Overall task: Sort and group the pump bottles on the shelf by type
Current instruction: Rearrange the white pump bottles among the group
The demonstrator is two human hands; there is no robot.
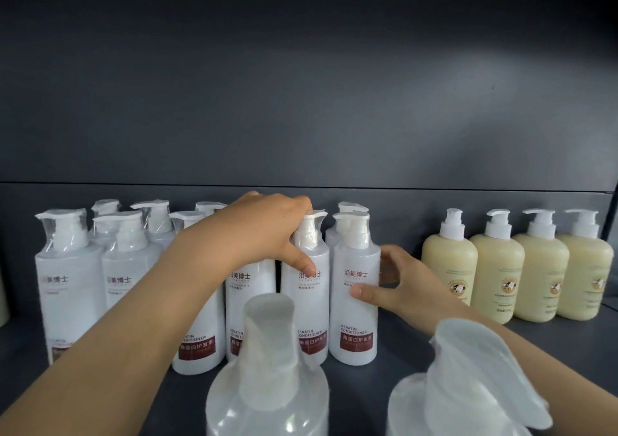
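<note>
1. Fingers (299,203) of the left hand (264,231) are curled over the wrapped pump head of a tall white plastic conditioner bottle with a dark red label (306,305). The thumb presses on its shoulder, so this hand is clamped on the bottle top.
2. On the right hand (411,288), the thumb lies on the front of the neighbouring white conditioner bottle (354,322) and the other fingers curl behind its right side. The hand grips round the body.
3. Both bottles stand upright and side by side on the dark grey metal shelf (401,345), at the right end of the white group. More of the same kind stand behind and to the left.
4. At the far left stand wider white pump bottles (67,288).
5. To the right is a row of four cream-yellow rounded pump bottles (495,275), apart from the white group by a gap.
6. Two blurred bottles in clear wrap (267,378) stand very near the camera, under both forearms.
7. The step seems to be to close these two conditioners against their own kind. It is better to slide them than to lift by the pump, because the wrap looks slippery. Keep the gap to the cream row, and raise the forearms so that the near bottles do not tip.
</note>
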